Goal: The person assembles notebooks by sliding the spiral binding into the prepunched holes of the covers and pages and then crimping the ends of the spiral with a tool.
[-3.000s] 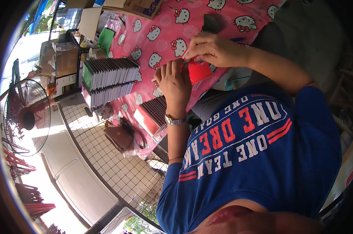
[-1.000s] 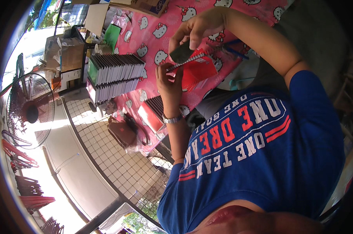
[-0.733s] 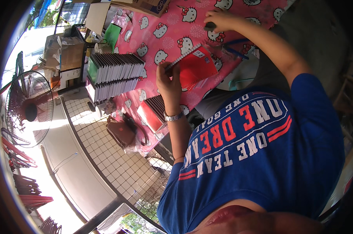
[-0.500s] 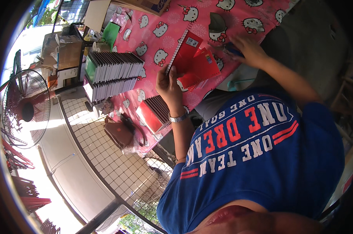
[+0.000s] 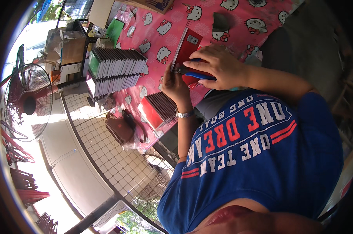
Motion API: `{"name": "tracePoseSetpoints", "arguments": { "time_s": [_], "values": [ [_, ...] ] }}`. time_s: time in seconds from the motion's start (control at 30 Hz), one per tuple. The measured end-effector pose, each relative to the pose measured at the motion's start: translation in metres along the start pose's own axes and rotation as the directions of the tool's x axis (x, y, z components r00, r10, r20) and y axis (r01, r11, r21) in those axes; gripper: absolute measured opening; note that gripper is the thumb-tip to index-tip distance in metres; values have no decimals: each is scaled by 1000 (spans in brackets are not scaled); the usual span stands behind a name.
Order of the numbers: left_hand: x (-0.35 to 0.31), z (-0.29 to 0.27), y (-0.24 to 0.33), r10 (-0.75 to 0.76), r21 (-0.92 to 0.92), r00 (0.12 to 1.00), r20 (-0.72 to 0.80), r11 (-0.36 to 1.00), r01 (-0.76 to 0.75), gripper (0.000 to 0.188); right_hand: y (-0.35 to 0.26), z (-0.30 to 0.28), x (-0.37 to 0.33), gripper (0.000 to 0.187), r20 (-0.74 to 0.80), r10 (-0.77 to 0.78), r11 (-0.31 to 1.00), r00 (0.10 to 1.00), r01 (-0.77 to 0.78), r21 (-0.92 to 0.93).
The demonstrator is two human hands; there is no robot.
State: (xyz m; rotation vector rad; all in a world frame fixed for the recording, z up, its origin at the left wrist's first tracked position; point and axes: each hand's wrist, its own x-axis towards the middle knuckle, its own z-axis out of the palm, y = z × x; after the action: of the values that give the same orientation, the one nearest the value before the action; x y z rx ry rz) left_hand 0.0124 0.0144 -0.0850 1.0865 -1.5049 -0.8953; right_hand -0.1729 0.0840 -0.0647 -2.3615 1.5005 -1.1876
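A red spiral notebook [image 5: 191,40] lies tilted over the pink tablecloth, its wire binding along the left edge. My left hand [image 5: 174,87], with a metal-band watch on the wrist, pinches the notebook's near end at the binding. In my right hand [image 5: 224,67] is a pair of pliers with blue handles [image 5: 200,75]. The dark jaws of the pliers are at the near end of the wire, beside my left fingertips. Whether they bite on the wire is too small to tell. More red notebooks beneath are mostly hidden by my right hand.
Two stacked rows of spiral notebooks [image 5: 119,62] stand at the left of the table [image 5: 155,37]. Nearer is a pile of red notebooks [image 5: 153,113] beside a brown bag [image 5: 120,128]. A dark green object [image 5: 220,22] lies far right. A fan [image 5: 28,102] stands at far left.
My right hand has come left from the table's right side, bringing the blue-handled pliers to the notebook's near binding end. My left hand still holds the notebook, slightly shifted.
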Motion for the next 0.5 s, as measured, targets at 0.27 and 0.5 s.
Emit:
{"name": "tracePoseSetpoints", "arguments": {
  "time_s": [0.27, 0.5],
  "values": [
    [-5, -6, 2, 40, 108, 999, -8, 993, -39, 29, 6, -8, 5, 52, 647, 154, 78, 747, -662, 745],
    [4, -103, 63, 241, 267, 951, -195, 946, -185, 21, 69, -25, -32, 50, 202, 460, 697, 865, -492, 521]
  ]
}}
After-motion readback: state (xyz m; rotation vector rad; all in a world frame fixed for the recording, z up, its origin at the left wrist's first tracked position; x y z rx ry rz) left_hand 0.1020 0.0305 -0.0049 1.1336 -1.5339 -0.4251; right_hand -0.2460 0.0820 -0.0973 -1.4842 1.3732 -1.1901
